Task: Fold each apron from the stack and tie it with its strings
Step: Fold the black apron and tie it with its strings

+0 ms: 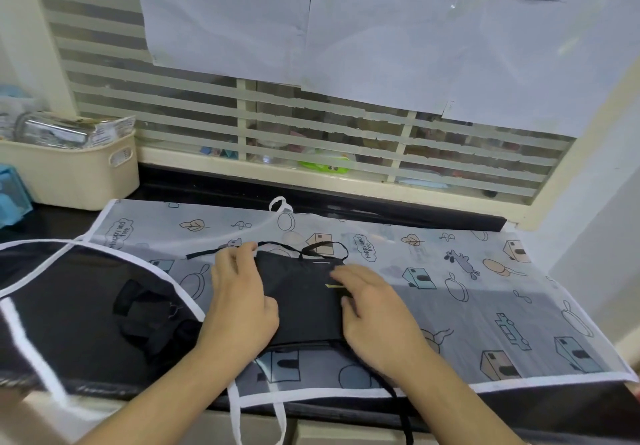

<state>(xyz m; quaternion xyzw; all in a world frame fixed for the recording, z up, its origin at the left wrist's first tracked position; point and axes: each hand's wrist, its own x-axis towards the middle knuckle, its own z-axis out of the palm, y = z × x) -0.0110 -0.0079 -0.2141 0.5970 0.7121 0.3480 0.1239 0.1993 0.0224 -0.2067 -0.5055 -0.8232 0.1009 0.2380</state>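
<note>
Black folded apron pinned flat between left hand and right hand, fingers spread, clamping nothing, keeping folds from springing before tying strings beyond fingertips.

We take this for a home kitchen or utility corner: a dark stone counter runs under a cream-framed window with striped blinds, and a cream plastic storage basket of packets stands far left.
</note>
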